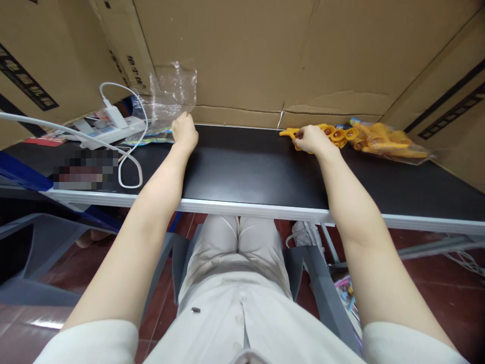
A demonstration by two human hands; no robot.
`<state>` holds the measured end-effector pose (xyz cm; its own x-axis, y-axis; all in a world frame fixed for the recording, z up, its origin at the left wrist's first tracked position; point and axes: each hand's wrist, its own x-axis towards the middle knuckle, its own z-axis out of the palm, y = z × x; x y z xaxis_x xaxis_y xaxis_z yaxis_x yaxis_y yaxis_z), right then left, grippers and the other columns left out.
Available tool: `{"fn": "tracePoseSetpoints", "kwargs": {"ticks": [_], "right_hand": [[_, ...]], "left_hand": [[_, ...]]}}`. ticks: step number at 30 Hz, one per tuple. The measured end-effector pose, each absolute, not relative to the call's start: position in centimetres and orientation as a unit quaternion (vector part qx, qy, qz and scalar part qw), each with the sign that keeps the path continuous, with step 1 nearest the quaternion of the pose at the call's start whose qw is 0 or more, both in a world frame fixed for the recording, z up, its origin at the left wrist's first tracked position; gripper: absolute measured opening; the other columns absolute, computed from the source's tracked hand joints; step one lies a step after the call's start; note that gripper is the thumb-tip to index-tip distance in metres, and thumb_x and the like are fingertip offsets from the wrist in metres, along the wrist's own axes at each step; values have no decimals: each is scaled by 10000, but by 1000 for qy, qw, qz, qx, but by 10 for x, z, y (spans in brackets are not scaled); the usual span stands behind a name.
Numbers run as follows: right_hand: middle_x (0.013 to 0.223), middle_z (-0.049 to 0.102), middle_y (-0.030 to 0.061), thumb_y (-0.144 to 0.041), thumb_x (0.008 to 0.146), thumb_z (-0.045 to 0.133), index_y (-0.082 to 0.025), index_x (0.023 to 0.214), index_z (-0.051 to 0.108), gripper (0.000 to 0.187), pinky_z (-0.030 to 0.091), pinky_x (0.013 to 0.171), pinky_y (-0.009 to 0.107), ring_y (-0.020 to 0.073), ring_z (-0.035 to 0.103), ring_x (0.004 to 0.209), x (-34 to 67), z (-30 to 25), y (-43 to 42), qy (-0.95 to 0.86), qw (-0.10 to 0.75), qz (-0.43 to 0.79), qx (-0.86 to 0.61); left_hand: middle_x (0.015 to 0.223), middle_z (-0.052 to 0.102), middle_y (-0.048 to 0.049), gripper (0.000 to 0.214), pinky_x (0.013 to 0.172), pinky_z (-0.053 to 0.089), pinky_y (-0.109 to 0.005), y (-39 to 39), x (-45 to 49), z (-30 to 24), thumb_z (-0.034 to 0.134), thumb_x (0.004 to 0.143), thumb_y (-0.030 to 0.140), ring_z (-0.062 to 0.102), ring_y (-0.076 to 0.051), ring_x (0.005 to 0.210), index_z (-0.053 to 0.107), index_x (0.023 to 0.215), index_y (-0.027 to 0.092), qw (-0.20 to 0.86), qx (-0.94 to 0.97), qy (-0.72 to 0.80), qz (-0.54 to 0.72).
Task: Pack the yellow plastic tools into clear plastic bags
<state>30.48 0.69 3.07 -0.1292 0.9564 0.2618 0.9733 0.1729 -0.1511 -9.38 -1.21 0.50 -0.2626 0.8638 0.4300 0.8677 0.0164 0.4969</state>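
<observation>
My left hand [185,134] is closed at the right edge of a clear plastic bag [174,91], which stands up behind it with a colourful printed strip low down. Its fingertips are turned away from me. Over on the right, my right hand [311,139] has its fingers bent around a yellow-orange plastic piece [288,132] at the end of a loose cluster. Several round cup-like ends [339,134] of these pieces show beside the hand; their exact kind is unclear. A filled clear bag [390,141] of similar yellow pieces lies further right.
The black table [246,167] has a pale metal front edge. Cardboard [242,60] walls it at the back and sides. On the left are a white power strip [117,132] with a plugged charger, a looping white cable [131,186] and a blurred-out object [85,169].
</observation>
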Motion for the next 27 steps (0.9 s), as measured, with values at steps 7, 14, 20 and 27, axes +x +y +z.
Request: {"fn": "tracePoseSetpoints", "kwargs": {"ticks": [7, 14, 20, 27], "right_hand": [[1183, 813, 172, -169, 945, 648, -138, 1130, 828, 260, 609, 1037, 482, 382, 766, 1161, 297, 36, -2, -714, 83, -32, -694], [1463, 693, 228, -330, 963, 702, -99, 1453, 667, 542, 543, 1119, 540, 424, 672, 1343, 295, 29, -2, -694, 74, -32, -715], [1419, 717, 213, -251, 963, 628, -107, 1433, 690, 495, 502, 1134, 536, 409, 671, 1315, 291, 22, 2, -681, 98, -46, -725], [1315, 751, 231, -186, 1002, 604, -39, 1383, 733, 429, 552, 1081, 438, 358, 710, 1233, 290, 31, 1, -689, 208, -6, -694]], "left_hand": [[1492, 738, -78, 592, 1346, 364, -473, -20, -44, 6, 520, 821, 102, 573, -280, 1529, 776, 1343, 212, -32, -795, -502, -340], [1168, 851, -109, 364, 1193, 541, -423, -19, -43, -5, 566, 693, 93, 751, -302, 1260, 847, 908, 176, -188, -791, -531, -239], [924, 822, -88, 224, 1121, 560, -419, -6, -70, -7, 590, 708, 96, 758, -281, 1076, 768, 807, 187, -148, -718, -614, -292], [965, 812, -107, 323, 1101, 561, -395, 2, -85, -15, 571, 726, 84, 747, -289, 1107, 780, 956, 173, -107, -678, -661, -301]]}}
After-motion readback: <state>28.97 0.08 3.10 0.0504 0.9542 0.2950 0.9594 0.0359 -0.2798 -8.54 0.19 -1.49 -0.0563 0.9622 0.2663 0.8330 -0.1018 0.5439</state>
